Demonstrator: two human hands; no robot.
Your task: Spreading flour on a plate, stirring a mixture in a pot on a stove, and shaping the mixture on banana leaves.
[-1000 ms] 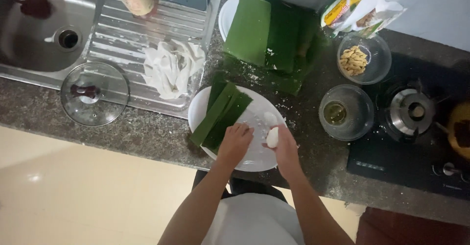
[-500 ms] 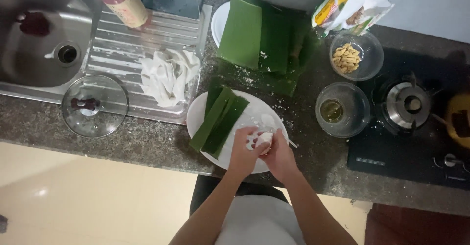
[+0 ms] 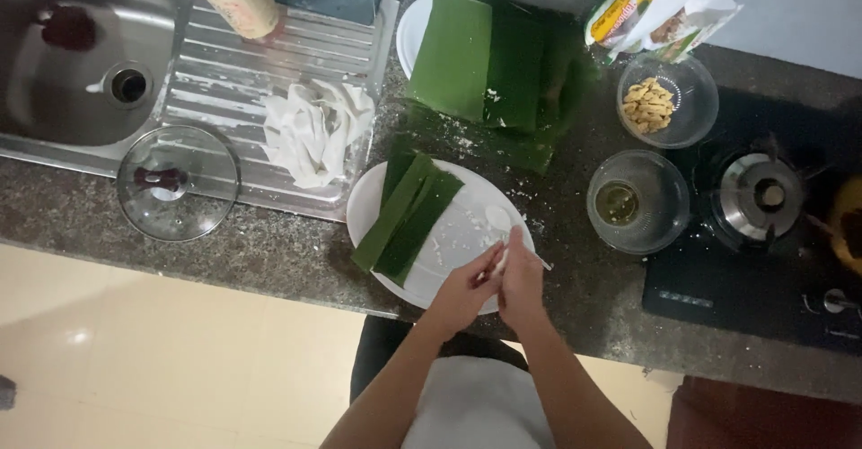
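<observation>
a small white spoon (image 3: 499,222) lies over the white plate (image 3: 368,199), its bowl pointing toward 11 o'clock, handle running to 5 o'clock between both hands. folded green banana-leaf strips (image 3: 409,218) rest on the plate at the spoon's 9 o'clock, angled from 1 toward 7 o'clock

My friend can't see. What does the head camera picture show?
Two hands, left hand and right hand, meet over a white plate holding folded green leaf strips and a white spoon. It sits on a speckled counter between a sink and a stove.
</observation>
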